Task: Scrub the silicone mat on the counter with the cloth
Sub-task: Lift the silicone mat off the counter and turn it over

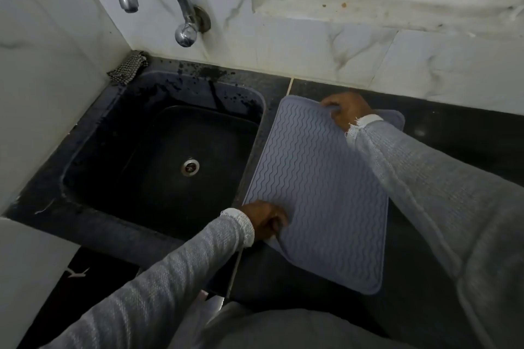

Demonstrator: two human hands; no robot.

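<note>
A grey silicone mat (317, 187) with wavy ridges lies on the black counter (453, 133), just right of the sink. My left hand (265, 224) grips the mat's near left edge, which curls up a little under the fingers. At the far edge, my right hand (347, 110) pinches the mat near its far right corner. A checked black-and-white cloth (127, 69) sits bunched in the back left corner behind the sink, apart from both hands.
A dark sink basin (122, 133) with a metal drain (190, 166) fills the left. A chrome tap (158, 0) juts from the marbled tile wall above it. A white window ledge (397, 14) runs along the back right.
</note>
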